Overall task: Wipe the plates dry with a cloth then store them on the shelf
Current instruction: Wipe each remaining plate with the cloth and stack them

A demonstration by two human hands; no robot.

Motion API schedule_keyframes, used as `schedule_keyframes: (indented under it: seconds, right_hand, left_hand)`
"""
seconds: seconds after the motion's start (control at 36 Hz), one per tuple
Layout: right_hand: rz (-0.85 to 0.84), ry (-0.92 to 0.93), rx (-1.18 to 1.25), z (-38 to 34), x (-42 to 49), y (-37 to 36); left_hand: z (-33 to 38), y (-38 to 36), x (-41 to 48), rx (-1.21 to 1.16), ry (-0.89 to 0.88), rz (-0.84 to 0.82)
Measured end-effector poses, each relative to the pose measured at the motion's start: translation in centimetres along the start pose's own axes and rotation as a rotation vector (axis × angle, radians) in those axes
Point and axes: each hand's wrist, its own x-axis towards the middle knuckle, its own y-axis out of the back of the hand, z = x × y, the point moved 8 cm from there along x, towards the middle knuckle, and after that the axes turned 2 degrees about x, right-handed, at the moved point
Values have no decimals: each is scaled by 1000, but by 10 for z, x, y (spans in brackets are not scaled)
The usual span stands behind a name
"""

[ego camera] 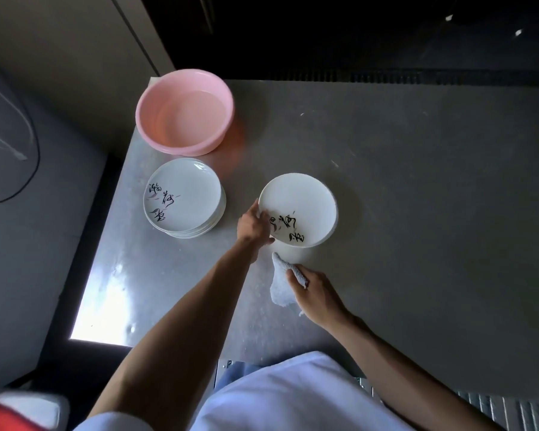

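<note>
A white plate [302,200] with black brush lettering is held tilted just above the steel table [417,197]. My left hand [254,225] grips its near-left rim, thumb on the inner face. My right hand [315,290] holds a crumpled white cloth [282,289] just below the plate, not touching it. To the left a stack of several matching plates [182,197] sits on the table.
A pink plastic basin [184,112] stands at the table's far left corner, behind the stack. The table's left edge runs close beside the stack and basin. A dark gap lies beyond the far edge. A slatted metal surface [511,409] shows at bottom right.
</note>
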Motion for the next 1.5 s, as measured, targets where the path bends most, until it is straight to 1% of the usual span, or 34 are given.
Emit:
schedule_keyframes:
  seconds: [0.08,0.17,0.28,0.33,0.39,0.44,0.5,0.56,0.64,0.72,0.75,0.83,0.94,1.03,1.19,1.28,1.39,1.5]
  right_hand:
    - [-13,-20,31,-1,3,-4]
    - [-3,-2,50,-9,5,-6]
    - [12,24,102,-20,10,-12]
    - [11,17,144,-25,14,-18]
    - [12,-3,192,-32,20,-25]
    - [11,-34,263,-42,29,-33]
    - [28,-32,331,-59,40,-41]
    - [58,-26,365,-76,56,-47]
    - [84,-45,303,-103,81,-54]
    - [161,-39,291,-130,103,-55]
    - [202,-47,278,-136,111,-55]
    - [257,-89,307,-151,130,-62]
    - [200,-163,314,-162,143,-77]
    - [214,-175,281,-166,148,-83]
    - [247,-213,302,-169,152,-86]
    - [271,-195,283,-169,157,-86]
    - [264,-215,292,-163,158,-85]
    - [274,-240,294,-159,157,-83]
  left_hand:
    - [-4,-7,1,-27,58,-37]
    - [-1,-8,1,23,73,-45]
    - [15,3,2,270,-81,-44]
    - [27,17,1,317,-169,-6]
    - [39,39,-3,313,-242,30]
    - [45,69,-4,316,-295,86]
    - [42,105,-3,301,-287,166]
    - [38,145,-4,262,-251,285]
    - [20,200,-7,193,-187,421]
    - [-7,244,-7,234,-86,518]
    - [-18,253,-4,245,-51,521]
    - [-36,261,-2,167,25,420]
    - [-35,257,-1,15,-50,328]
    - [-36,260,3,-79,-51,318]
    - [-48,261,17,-235,-6,292]
    - [-52,260,22,-244,3,283]
    - [-53,260,23,-246,-21,298]
    - [-42,261,20,-176,-116,312]
